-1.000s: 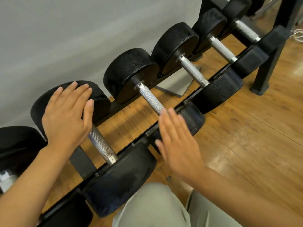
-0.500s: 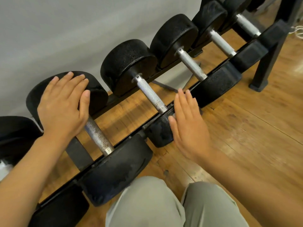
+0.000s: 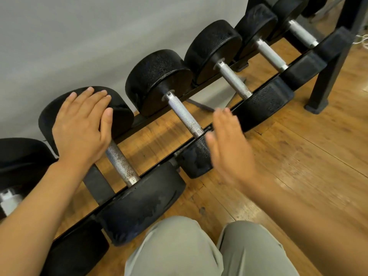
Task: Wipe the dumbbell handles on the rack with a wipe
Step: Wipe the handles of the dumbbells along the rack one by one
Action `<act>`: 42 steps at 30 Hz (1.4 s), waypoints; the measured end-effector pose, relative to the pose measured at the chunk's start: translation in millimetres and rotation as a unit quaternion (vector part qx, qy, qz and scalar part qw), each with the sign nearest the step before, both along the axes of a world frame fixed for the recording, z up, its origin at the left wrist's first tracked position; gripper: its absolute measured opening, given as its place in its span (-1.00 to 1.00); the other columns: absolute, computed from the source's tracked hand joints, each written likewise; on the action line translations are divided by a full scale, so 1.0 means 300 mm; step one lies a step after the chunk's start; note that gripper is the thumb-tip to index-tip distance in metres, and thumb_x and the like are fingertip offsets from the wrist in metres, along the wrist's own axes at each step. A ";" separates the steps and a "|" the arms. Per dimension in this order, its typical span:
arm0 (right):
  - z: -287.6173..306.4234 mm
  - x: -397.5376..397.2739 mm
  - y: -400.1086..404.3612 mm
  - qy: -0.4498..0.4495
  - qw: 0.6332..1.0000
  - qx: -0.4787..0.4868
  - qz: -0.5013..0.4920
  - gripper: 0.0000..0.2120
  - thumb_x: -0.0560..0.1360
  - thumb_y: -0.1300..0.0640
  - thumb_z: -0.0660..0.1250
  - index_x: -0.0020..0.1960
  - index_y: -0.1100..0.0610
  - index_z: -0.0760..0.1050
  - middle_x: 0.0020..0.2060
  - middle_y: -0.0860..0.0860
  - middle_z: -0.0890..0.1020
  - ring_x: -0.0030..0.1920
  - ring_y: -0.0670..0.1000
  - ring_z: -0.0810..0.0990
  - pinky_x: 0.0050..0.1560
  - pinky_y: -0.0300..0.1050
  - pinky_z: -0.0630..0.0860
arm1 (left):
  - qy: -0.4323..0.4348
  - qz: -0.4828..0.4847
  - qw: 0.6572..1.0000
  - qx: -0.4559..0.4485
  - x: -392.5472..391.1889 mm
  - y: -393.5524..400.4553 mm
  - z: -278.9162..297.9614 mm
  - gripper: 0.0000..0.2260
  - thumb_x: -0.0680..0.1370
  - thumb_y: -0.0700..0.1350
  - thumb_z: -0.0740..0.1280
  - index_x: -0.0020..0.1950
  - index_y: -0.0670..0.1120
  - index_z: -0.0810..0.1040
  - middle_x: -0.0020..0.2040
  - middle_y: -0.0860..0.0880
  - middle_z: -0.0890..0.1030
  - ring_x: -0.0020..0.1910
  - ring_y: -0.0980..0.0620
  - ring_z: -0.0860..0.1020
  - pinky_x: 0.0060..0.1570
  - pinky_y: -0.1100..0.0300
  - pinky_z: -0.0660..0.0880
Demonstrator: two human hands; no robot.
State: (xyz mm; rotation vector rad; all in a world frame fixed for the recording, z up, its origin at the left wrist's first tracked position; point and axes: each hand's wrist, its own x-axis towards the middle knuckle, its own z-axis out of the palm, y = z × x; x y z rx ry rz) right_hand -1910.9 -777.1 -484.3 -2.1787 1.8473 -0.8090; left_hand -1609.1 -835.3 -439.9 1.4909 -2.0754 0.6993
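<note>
My left hand (image 3: pixel 79 126) rests flat on a far dumbbell head (image 3: pixel 119 114), likely bracing — my right hand (image 3: pixel 231 150), open and blurred, hovers empty; no wipe visible.

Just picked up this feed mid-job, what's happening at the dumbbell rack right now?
A person crouches at the rack. The left hand rests flat, fingers straight, on the far head of a dumbbell, partly covering its handle. The right hand, open and blurred, is in front of the next dumbbell's near head, beside that handle. No wipe is visible in either hand.
</note>
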 end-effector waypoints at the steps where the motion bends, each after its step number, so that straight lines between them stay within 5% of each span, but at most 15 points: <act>1: -0.028 0.033 0.039 0.088 0.993 -0.057 0.058 -0.45 0.66 -0.05 -0.09 0.55 0.24 0.12 0.53 0.15 0.18 0.55 0.09 0.07 0.55 0.03 -0.07 | -0.002 -0.002 1.000 0.000 0.001 0.000 0.000 -0.60 0.72 -0.04 0.06 0.36 -0.24 0.52 0.32 -0.19 0.56 0.43 -0.14 0.41 0.50 -0.05 0.17; 4: -0.140 0.051 0.085 0.369 0.896 -0.150 0.196 -0.49 0.65 0.04 0.06 0.51 0.29 0.23 0.52 0.19 0.22 0.55 0.16 0.11 0.55 0.09 -0.14 | -0.020 -0.002 1.000 0.018 0.004 0.004 0.010 -0.58 0.72 -0.02 0.04 0.39 -0.23 0.49 0.36 -0.19 0.53 0.45 -0.13 0.38 0.52 -0.04 0.15; 6: -0.160 0.030 0.064 0.427 0.865 -0.162 0.209 -0.44 0.61 0.05 0.20 0.52 0.29 0.22 0.54 0.18 0.16 0.55 0.17 0.06 0.55 0.11 -0.19 | -0.028 0.002 0.999 0.027 0.009 0.006 0.012 -0.57 0.72 -0.01 0.02 0.42 -0.21 0.46 0.38 -0.18 0.51 0.47 -0.12 0.36 0.53 -0.03 0.13; 10: -0.091 0.028 0.025 0.381 0.892 -0.159 0.184 -0.49 0.65 0.04 0.08 0.54 0.22 0.18 0.54 0.11 0.18 0.55 0.08 0.10 0.55 0.08 -0.12 | -0.024 -0.005 0.999 0.028 0.012 0.008 0.010 -0.58 0.72 -0.02 0.03 0.42 -0.21 0.46 0.39 -0.17 0.51 0.47 -0.11 0.36 0.51 -0.07 0.16; 14: 0.026 -0.021 -0.059 0.172 0.981 -0.086 0.042 -0.47 0.67 -0.02 -0.12 0.54 0.22 0.17 0.53 0.12 0.23 0.54 0.03 0.13 0.54 -0.07 -0.08 | -0.021 -0.002 0.999 0.037 0.011 0.013 0.008 -0.57 0.72 -0.01 0.01 0.43 -0.21 0.45 0.40 -0.17 0.50 0.48 -0.11 0.34 0.52 -0.07 0.14; 17: 0.023 -0.002 -0.045 0.070 0.996 -0.051 -0.023 -0.47 0.66 0.00 -0.08 0.54 0.26 0.14 0.53 0.15 0.20 0.55 0.08 0.08 0.54 -0.03 -0.05 | -0.019 -0.002 0.999 0.040 0.012 0.008 0.010 -0.56 0.71 0.00 0.00 0.43 -0.21 0.46 0.40 -0.17 0.50 0.48 -0.11 0.34 0.52 -0.05 0.13; 20: -0.073 0.103 0.045 0.231 0.964 -0.117 0.069 -0.50 0.62 0.15 -0.05 0.52 0.29 0.16 0.51 0.21 0.23 0.54 0.19 0.10 0.55 0.14 -0.06 | -0.014 0.000 0.999 0.035 0.013 0.006 0.008 -0.56 0.71 0.00 0.00 0.42 -0.21 0.47 0.38 -0.16 0.51 0.48 -0.10 0.35 0.52 -0.04 0.14; 24: -0.172 0.104 0.101 0.477 0.848 -0.125 0.195 -0.44 0.58 0.14 -0.12 0.56 0.27 0.05 0.55 0.17 0.11 0.56 0.14 0.04 0.46 0.18 -0.35 | -0.018 -0.003 0.999 0.039 0.014 0.008 0.013 -0.57 0.71 -0.01 0.01 0.42 -0.20 0.47 0.39 -0.15 0.51 0.48 -0.08 0.35 0.53 -0.01 0.12; 26: -0.142 0.084 0.081 0.448 0.860 -0.145 0.195 -0.45 0.57 0.17 -0.08 0.54 0.25 0.12 0.54 0.14 0.18 0.55 0.10 0.12 0.50 0.14 -0.26 | -0.021 -0.003 0.999 0.041 0.018 0.009 0.014 -0.57 0.71 -0.01 0.02 0.43 -0.20 0.46 0.39 -0.15 0.50 0.48 -0.08 0.35 0.54 0.00 0.11; 30: -0.015 0.019 -0.006 0.261 0.954 -0.110 0.094 -0.51 0.62 0.10 -0.01 0.52 0.21 0.22 0.50 0.13 0.29 0.52 0.08 0.21 0.54 0.10 -0.01 | -0.013 0.000 0.999 0.043 0.012 0.010 0.017 -0.58 0.71 -0.02 0.02 0.42 -0.19 0.47 0.39 -0.15 0.51 0.48 -0.09 0.35 0.53 -0.02 0.13; 34: 0.024 -0.075 -0.064 0.049 0.997 -0.003 0.064 -0.44 0.64 -0.07 -0.11 0.57 0.17 0.09 0.55 0.06 0.17 0.55 -0.03 0.06 0.53 -0.14 -0.06 | -0.007 0.004 0.999 0.053 0.006 0.014 0.019 -0.58 0.71 -0.01 0.03 0.43 -0.18 0.47 0.39 -0.15 0.51 0.48 -0.09 0.35 0.53 0.00 0.11; 42: -0.023 -0.045 0.011 0.195 0.962 -0.095 0.168 -0.49 0.66 0.00 -0.06 0.53 0.23 0.20 0.53 0.12 0.23 0.56 0.11 0.07 0.53 0.16 0.02 | 0.003 0.013 0.998 0.060 -0.004 0.022 0.028 -0.58 0.70 -0.01 0.03 0.42 -0.18 0.48 0.39 -0.14 0.51 0.48 -0.09 0.35 0.52 -0.02 0.12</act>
